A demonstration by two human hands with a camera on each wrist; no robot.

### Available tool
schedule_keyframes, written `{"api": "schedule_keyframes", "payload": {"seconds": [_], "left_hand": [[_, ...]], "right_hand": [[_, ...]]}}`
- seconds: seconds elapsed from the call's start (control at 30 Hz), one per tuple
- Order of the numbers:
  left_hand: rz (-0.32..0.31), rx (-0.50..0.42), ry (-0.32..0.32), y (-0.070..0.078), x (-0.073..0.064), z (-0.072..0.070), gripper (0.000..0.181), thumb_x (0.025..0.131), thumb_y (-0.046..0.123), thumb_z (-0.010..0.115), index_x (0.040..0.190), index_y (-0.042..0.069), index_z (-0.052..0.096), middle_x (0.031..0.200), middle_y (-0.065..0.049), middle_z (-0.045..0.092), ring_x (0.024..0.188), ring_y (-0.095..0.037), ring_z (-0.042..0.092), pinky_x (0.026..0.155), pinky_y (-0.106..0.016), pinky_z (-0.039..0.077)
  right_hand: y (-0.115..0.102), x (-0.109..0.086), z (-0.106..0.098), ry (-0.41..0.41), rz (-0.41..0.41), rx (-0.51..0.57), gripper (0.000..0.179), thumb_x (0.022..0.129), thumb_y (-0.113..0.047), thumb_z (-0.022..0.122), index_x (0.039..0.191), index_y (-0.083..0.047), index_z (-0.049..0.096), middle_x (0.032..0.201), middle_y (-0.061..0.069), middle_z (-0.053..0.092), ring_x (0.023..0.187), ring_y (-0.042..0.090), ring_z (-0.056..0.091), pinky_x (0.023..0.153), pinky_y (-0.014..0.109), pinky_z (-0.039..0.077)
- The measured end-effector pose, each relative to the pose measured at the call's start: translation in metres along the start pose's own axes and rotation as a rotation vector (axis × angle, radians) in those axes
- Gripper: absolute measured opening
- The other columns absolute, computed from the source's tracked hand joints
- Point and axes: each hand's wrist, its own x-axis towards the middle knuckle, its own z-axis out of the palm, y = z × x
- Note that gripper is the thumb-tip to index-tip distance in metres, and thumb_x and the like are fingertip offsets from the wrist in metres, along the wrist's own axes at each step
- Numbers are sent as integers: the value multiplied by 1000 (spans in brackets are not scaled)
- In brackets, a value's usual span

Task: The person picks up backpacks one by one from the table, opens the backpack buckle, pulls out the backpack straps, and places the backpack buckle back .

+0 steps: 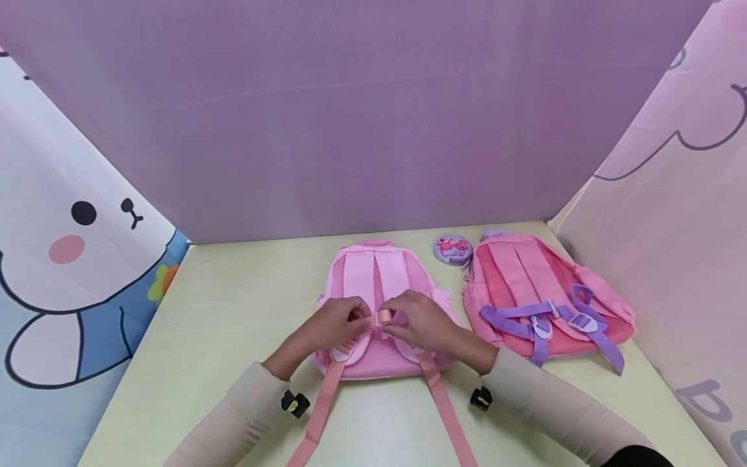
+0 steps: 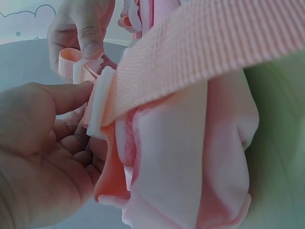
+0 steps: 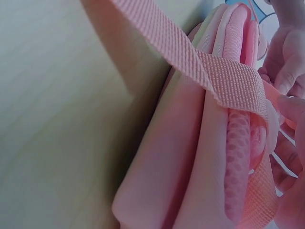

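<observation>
A light pink backpack point(image 1: 379, 368) lies on the table with its shoulder-strap side up. Over its middle, my left hand point(image 1: 335, 323) and right hand point(image 1: 423, 319) face each other across a peach chest strap with a small white buckle point(image 1: 380, 318). The left hand pinches the strap on one side of the buckle; the right pinches the strap's looped part point(image 2: 70, 56) on the other side. Near the left thumb, a larger white strap adjuster point(image 2: 100, 102) shows in the left wrist view. In the right wrist view, the strap ends are partly hidden by the fingers.
A darker pink backpack point(image 1: 508, 259) with purple straps point(image 1: 508, 321) lies to the right. Beside it is a small round purple pouch point(image 1: 452, 249). Two peach straps point(image 1: 446, 415) trail toward the table's near side. A purple panel point(image 1: 373, 130) stands behind the table.
</observation>
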Motion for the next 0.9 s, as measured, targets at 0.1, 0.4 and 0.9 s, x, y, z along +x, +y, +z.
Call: {"api": "schedule_keyframes", "payload": {"seconds": [0.1,0.4,0.9], "left_hand": [[3,-12,-3,0,1,0,5,99,17,66,99,12,66,81,2,60,68,-9,53,57,-21,46],[10,-32,-9,4,3,0,6,100,16,65,99,10,66,81,1,60,69,-10,53,59,-20,46],[17,-21,-11,5,6,1,5,99,13,67,101,9,66,80,1,60,67,-9,52,58,-20,45]], "right_hand": [[1,0,1,2,-3,-3,26,89,-31,79,112,-20,72,97,-7,70,99,17,64,85,35,55],[2,1,3,8,-18,-14,26,89,-32,79,111,-20,72,96,-7,69,99,16,64,86,35,56],[2,1,2,-1,-13,-13,26,89,-31,79,111,-19,72,96,-5,70,99,19,65,85,35,56]]}}
